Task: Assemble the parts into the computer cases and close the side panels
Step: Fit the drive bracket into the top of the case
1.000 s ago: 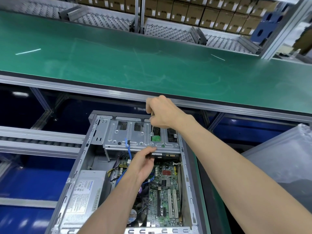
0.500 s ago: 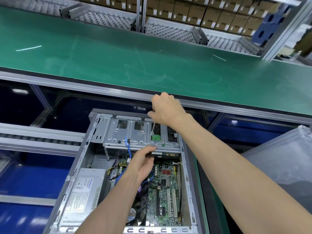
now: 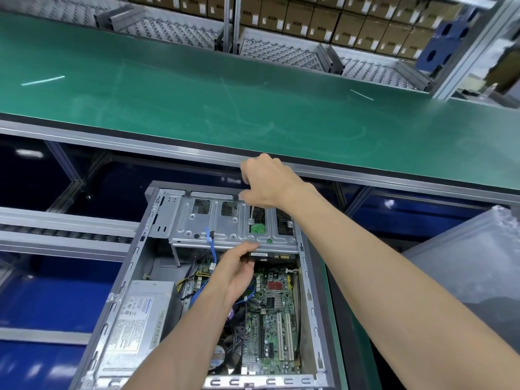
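An open grey computer case (image 3: 123,277) lies in front of me with its side panel off. A metal drive cage (image 3: 213,223) spans its far end. My right hand (image 3: 267,184) grips a screwdriver (image 3: 251,213) whose tip stands on a screw on top of the cage. My left hand (image 3: 236,270) holds the near end of a hard drive (image 3: 270,256) that sits under the cage's front edge. The green motherboard (image 3: 273,327) and a silver power supply (image 3: 135,319) lie inside the case. A blue cable (image 3: 211,246) hangs over the cage.
A green conveyor belt (image 3: 253,102) runs across behind the case, with roller racks and stacked cardboard boxes (image 3: 351,26) beyond it. A clear plastic bag (image 3: 478,263) lies to the right. Metal rails (image 3: 56,232) run on the left.
My right hand has shifted slightly on the screwdriver handle, as if turning it. The left hand stays on the hard drive.
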